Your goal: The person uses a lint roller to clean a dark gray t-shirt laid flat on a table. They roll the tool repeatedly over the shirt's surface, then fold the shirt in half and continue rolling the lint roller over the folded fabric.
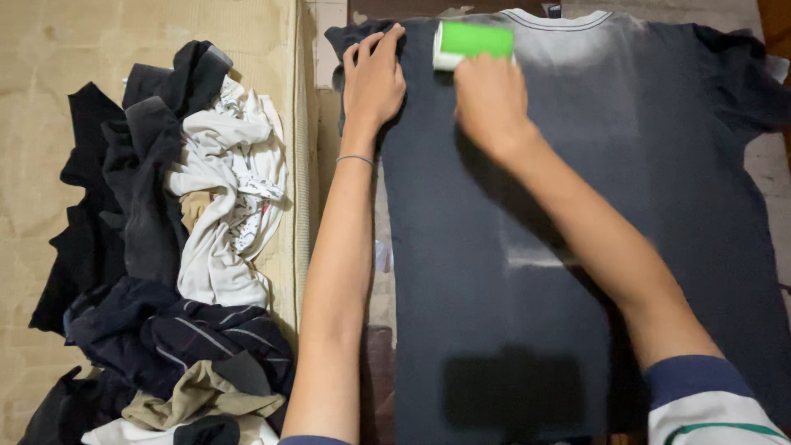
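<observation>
Dark clothes pile beside T-shirt

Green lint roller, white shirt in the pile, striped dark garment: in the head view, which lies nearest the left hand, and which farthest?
1. Green lint roller: just right of the left hand, at the dark T-shirt's collar.
2. White shirt: left, in the clothes pile.
3. Striped dark garment: lower left, pile's near end.

A thin bracelet circles the left wrist; the right sleeve is navy, white and green-striped.
</observation>
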